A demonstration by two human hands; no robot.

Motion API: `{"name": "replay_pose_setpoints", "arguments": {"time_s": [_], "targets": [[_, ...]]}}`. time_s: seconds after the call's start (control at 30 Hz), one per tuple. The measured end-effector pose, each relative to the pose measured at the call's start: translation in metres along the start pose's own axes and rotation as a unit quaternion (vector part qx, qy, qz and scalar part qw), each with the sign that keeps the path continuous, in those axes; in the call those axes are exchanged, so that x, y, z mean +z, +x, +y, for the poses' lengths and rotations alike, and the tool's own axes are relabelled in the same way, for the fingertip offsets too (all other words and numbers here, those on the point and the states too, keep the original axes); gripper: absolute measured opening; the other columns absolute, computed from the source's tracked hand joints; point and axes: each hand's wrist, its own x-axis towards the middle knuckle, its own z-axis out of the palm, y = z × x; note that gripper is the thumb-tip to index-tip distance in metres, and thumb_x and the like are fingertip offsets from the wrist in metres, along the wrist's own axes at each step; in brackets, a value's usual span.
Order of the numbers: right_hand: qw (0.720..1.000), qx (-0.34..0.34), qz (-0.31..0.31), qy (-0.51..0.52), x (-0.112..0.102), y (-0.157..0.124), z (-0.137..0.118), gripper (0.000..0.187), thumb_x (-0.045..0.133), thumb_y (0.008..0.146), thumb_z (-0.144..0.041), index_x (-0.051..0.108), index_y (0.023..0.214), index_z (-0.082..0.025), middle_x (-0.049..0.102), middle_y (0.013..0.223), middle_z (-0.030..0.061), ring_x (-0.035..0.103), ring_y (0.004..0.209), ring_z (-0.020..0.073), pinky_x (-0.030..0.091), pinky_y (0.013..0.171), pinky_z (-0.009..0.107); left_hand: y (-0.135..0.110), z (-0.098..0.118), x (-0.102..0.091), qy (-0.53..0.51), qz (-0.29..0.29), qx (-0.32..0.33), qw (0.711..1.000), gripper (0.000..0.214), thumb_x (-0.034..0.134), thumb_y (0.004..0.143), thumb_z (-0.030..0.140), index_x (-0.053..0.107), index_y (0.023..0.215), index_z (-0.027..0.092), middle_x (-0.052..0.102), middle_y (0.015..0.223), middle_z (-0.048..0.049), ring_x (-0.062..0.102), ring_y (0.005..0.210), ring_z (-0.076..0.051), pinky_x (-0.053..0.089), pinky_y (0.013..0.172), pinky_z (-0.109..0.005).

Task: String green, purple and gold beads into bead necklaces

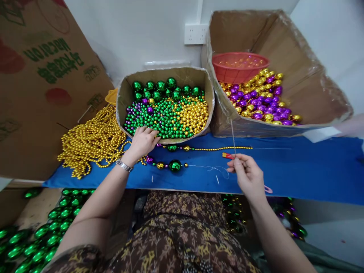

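Note:
My left hand (144, 142), with a metal-band watch (124, 165), reaches over the near rim of a carton of beads (166, 117). Its fingers are apart over the small green and purple beads; their tips are partly hidden. My right hand (247, 172) is closed on a long thin needle (233, 136) that points upward. A small red and yellow piece (228, 156) shows at its fingertips. White thread (203, 166) runs from near this hand to a bead strand (174, 165) with a large green bead. Behind it lies another strand (218, 148) with small gold beads.
Gold bead chains (91, 140) are heaped at left beside a tall carton (51, 91). A larger carton (278, 131) at right holds gold and purple beads and a red basket (240, 70). A pink loop (267, 189) lies at the blue cloth's (307, 170) front edge.

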Motion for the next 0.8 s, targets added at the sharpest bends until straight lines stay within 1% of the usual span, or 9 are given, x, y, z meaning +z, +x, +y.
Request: {"name": "replay_pose_setpoints", "arguments": {"time_s": [0.17, 0.33, 0.43, 0.57, 0.63, 0.67, 0.7, 0.73, 0.8], "targets": [[0.998, -0.018, -0.035, -0.040, 0.008, -0.002, -0.001, 0.031, 0.053, 0.092, -0.046, 0.061, 0.106, -0.019, 0.069, 0.081, 0.0046, 0.067, 0.060, 0.0136, 0.057, 0.060, 0.027, 0.035, -0.011, 0.000, -0.008, 0.022, -0.004, 1.000, 0.038, 0.041, 0.096, 0.037, 0.065, 0.116, 0.015, 0.064, 0.117, -0.0154, 0.054, 0.111, -0.030, 0.038, 0.099, -0.045], [0.996, -0.033, -0.064, -0.052, 0.018, -0.003, -0.004, 0.030, 0.050, 0.094, -0.044, 0.061, 0.106, -0.019, 0.070, 0.081, 0.0053, 0.069, 0.062, 0.0147, 0.057, 0.060, 0.026, 0.099, -0.045, 0.005, -0.002, -0.015, -0.148, 0.989, 0.041, 0.047, 0.091, 0.031, 0.057, 0.125, 0.009, 0.058, 0.123, -0.0218, 0.054, 0.113, -0.034, 0.042, 0.095, -0.044], [0.993, -0.043, -0.085, -0.066, 0.023, -0.003, -0.003, 0.028, 0.047, 0.096, -0.042, 0.060, 0.106, -0.019, 0.070, 0.079, 0.0046, 0.069, 0.062, 0.0142, 0.056, 0.060, 0.024, 0.124, -0.061, 0.009, -0.027, -0.057, -0.188, 0.980, 0.038, 0.056, 0.086, 0.029, 0.061, 0.118, 0.010, 0.062, 0.114, -0.0217, 0.059, 0.108, -0.035, 0.045, 0.091, -0.043], [0.986, -0.069, -0.120, -0.097, 0.029, -0.007, -0.004, 0.024, 0.045, 0.097, -0.037, 0.060, 0.105, -0.020, 0.071, 0.079, 0.0029, 0.070, 0.063, 0.0135, 0.055, 0.061, 0.022, 0.125, -0.056, 0.008, -0.058, -0.042, -0.193, 0.979, 0.031, 0.059, 0.083, 0.026, 0.064, 0.109, 0.011, 0.067, 0.103, -0.0177, 0.062, 0.103, -0.033, 0.047, 0.089, -0.041], [0.980, -0.092, -0.134, -0.115, 0.033, -0.010, -0.007, 0.022, 0.044, 0.098, -0.034, 0.060, 0.105, -0.020, 0.072, 0.079, 0.0022, 0.070, 0.065, 0.0134, 0.055, 0.062, 0.021, 0.113, -0.039, 0.004, -0.201, 0.016, -0.197, 0.959, 0.029, 0.060, 0.083, 0.029, 0.063, 0.108, 0.014, 0.067, 0.102, -0.0139, 0.063, 0.099, -0.029, 0.049, 0.086, -0.038], [0.977, -0.105, -0.139, -0.125, 0.036, -0.012, -0.009, 0.021, 0.044, 0.098, -0.033, 0.060, 0.105, -0.021, 0.072, 0.079, 0.0021, 0.071, 0.066, 0.0136, 0.054, 0.062, 0.021, 0.105, -0.027, 0.001, -0.323, 0.045, -0.197, 0.925, 0.028, 0.061, 0.082, 0.030, 0.062, 0.106, 0.015, 0.067, 0.099, -0.0116, 0.065, 0.094, -0.025, 0.051, 0.082, -0.036], [0.973, -0.120, -0.141, -0.134, 0.038, -0.013, -0.012, 0.021, 0.044, 0.098, -0.032, 0.060, 0.105, -0.021, 0.072, 0.079, 0.0021, 0.071, 0.067, 0.0138, 0.054, 0.062, 0.021, 0.096, -0.014, -0.003, -0.463, 0.065, -0.195, 0.862, 0.027, 0.062, 0.082, 0.032, 0.062, 0.104, 0.016, 0.068, 0.095, -0.0094, 0.066, 0.088, -0.022, 0.053, 0.077, -0.033], [0.970, -0.136, -0.141, -0.143, 0.041, -0.014, -0.014, 0.020, 0.044, 0.098, -0.030, 0.060, 0.105, -0.021, 0.072, 0.079, 0.0023, 0.071, 0.068, 0.0140, 0.054, 0.063, 0.021, 0.086, 0.000, -0.006, -0.592, 0.059, -0.188, 0.782, 0.027, 0.064, 0.081, 0.033, 0.061, 0.103, 0.017, 0.068, 0.093, -0.0079, 0.066, 0.083, -0.020, 0.054, 0.073, -0.031], [0.964, -0.165, -0.136, -0.159, 0.045, -0.016, -0.020, 0.019, 0.044, 0.098, -0.028, 0.060, 0.105, -0.020, 0.073, 0.080, 0.0030, 0.070, 0.070, 0.0145, 0.054, 0.065, 0.022, 0.067, 0.028, -0.012, -0.752, 0.030, -0.187, 0.632, 0.026, 0.067, 0.079, 0.029, 0.060, 0.100, 0.017, 0.068, 0.090, -0.0063, 0.068, 0.078, -0.017, 0.055, 0.070, -0.029]]}}
